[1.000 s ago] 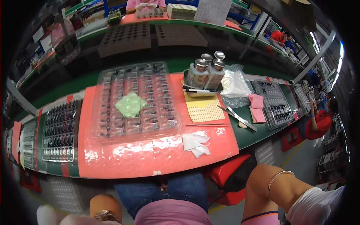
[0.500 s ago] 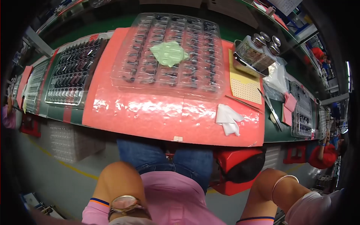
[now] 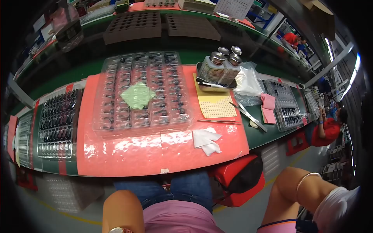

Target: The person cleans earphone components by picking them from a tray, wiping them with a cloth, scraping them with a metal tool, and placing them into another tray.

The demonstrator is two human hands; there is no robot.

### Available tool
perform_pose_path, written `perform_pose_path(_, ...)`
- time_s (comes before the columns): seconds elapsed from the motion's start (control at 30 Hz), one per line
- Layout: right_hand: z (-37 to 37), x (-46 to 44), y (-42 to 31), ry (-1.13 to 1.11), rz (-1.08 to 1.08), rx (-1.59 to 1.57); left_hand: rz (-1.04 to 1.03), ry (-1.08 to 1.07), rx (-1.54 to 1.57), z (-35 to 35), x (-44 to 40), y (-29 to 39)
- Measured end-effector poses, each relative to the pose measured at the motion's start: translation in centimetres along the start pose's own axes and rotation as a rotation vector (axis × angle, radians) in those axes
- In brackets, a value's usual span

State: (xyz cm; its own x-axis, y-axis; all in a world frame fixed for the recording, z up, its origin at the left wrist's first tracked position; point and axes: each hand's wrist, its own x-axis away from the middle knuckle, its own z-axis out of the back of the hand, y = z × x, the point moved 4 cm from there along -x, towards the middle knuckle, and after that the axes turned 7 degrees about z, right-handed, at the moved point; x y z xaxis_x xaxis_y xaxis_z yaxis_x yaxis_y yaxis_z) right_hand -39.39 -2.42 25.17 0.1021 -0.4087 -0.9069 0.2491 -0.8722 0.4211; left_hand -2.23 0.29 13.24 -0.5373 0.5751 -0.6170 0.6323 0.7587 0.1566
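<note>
My right hand (image 3: 337,206), in a white glove, is raised at the lower right edge, above a bangle; its fingers are hidden. Of my left arm only the bent forearm and part of a watch (image 3: 121,230) show at the bottom; the hand is out of view. A clear tray (image 3: 145,125) of small dark parts lies on the pink mat (image 3: 116,157), with a pale green piece (image 3: 138,95) on top. To its right are a white cloth (image 3: 207,141), tweezers (image 3: 219,121) and a yellow dotted sheet (image 3: 218,106).
Two metal-topped bottles (image 3: 213,69) stand in a small tray behind the sheet. Scissors (image 3: 252,119), pink pads (image 3: 268,108) and another parts tray (image 3: 285,105) lie rightward. A dark parts tray (image 3: 58,120) is left. A person in red (image 3: 328,130) sits far right.
The view dipped and rose again. My gloved left hand, partly seen at the lower left a second ago, has left the view. The things on the table keep their places.
</note>
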Motion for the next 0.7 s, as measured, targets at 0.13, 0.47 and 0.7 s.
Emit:
perform_pose_path(0.13, -4.7, 0.3, 3.6, -0.085, 0.044, 0.033, 0.040, 0.015, 0.020, 0.0, 1.0, -1.5)
perform_pose_path(0.47, -8.8, -5.3, 2.2, -0.357, 0.345, 0.343, 0.233, -0.199, 0.235, -3.0, -0.6, -8.5)
perform_pose_path(0.7, -8.3, -6.1, -3.8, -0.351, 0.496, 0.514, 0.338, -0.374, 0.162, -3.9, -2.2, -9.6)
